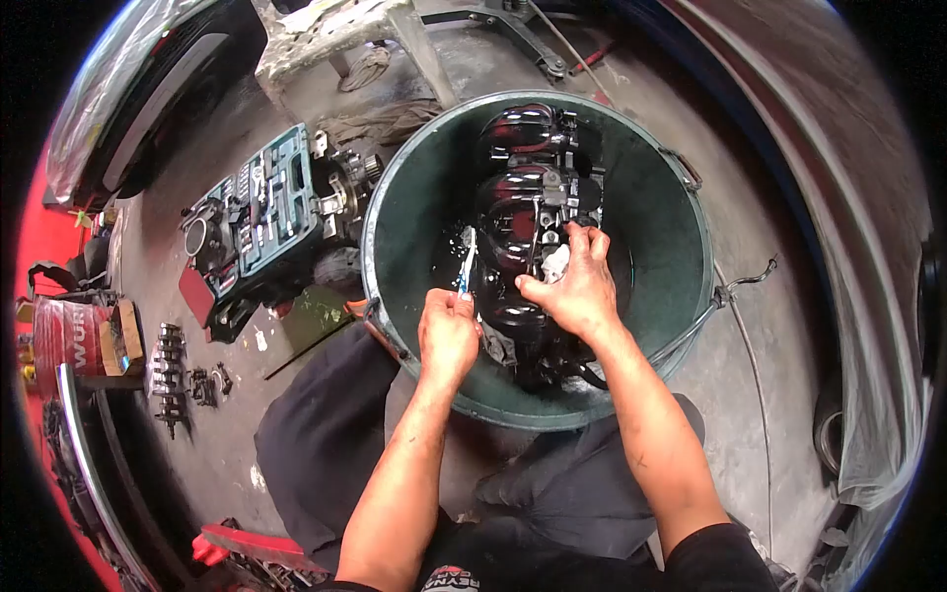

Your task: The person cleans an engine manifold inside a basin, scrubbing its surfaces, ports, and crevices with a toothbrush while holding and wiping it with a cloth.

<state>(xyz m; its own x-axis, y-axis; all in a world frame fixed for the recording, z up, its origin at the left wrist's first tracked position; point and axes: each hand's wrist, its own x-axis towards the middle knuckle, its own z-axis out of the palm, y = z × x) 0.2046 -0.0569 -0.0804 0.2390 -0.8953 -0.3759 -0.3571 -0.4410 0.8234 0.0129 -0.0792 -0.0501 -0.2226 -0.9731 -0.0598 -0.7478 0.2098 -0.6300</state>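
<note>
A black, glossy intake manifold with rounded runners lies wet inside a large dark green tub. My left hand is closed round the handle of a blue-and-white toothbrush. Its bristle end points away from me, just left of the manifold. Over the manifold's right side, my right hand grips the part with thumb and fingers spread across it. Something small and white, perhaps foam or a wad of cloth, shows between that thumb and the fingers. White suds float near the brush head.
A green socket-set case lies open at the left, beside a metal gear part. A crankshaft stands on the floor further left. Behind the tub is a worn stool. Plastic-draped car panels line both sides; a hose runs along the right.
</note>
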